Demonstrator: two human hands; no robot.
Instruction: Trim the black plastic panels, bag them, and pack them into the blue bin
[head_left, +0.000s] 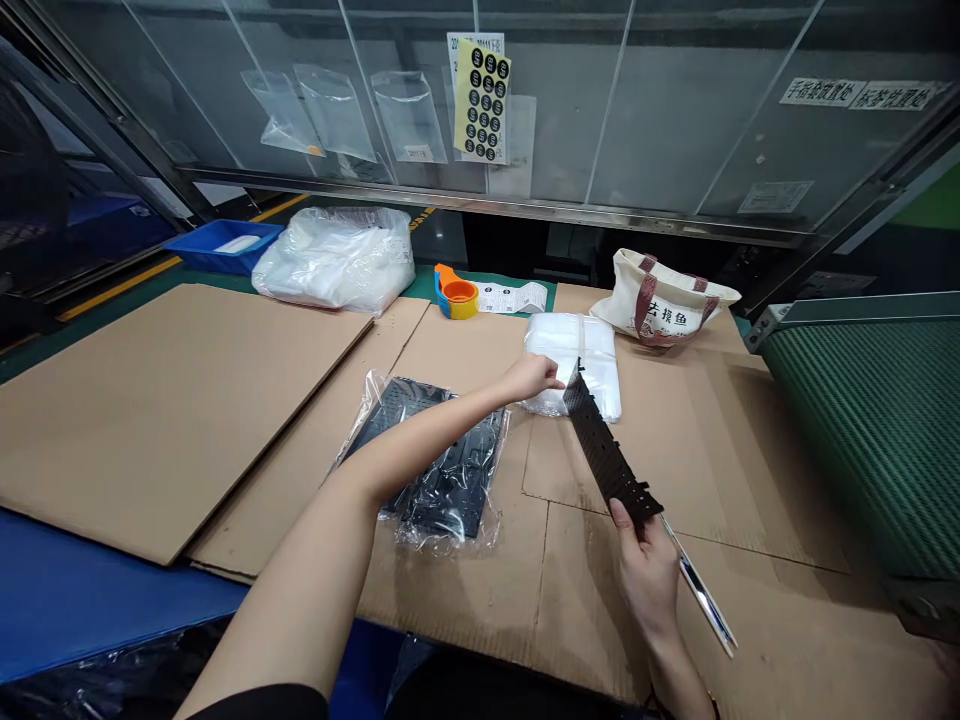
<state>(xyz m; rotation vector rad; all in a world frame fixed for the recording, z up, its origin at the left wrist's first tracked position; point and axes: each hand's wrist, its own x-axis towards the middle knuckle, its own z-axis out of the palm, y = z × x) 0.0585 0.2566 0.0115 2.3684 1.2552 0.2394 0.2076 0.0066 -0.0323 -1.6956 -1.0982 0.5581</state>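
A thin black perforated panel (606, 445) is held up at a slant over the cardboard surface. My right hand (646, 560) grips its lower end, thumb on the near face. Close to the panel's upper end is my left hand (534, 378), its fingers curled; whether they pinch the edge is too small to tell. Behind them lies a stack of clear plastic bags (577, 345). Black parts in clear plastic (450, 470) rest on the cardboard, partly behind my left forearm. A thin metallic and white strip (701, 590) shows beside my right hand.
Large cardboard sheet (172, 400) at left; blue tray (225, 245) and bulky plastic bag (337, 258) behind it. Orange and yellow tape dispenser (456, 295) with a label strip at the back centre. Cloth bag (664, 300) back right, green conveyor belt (877, 400) at right, sticker sheet (482, 100) above.
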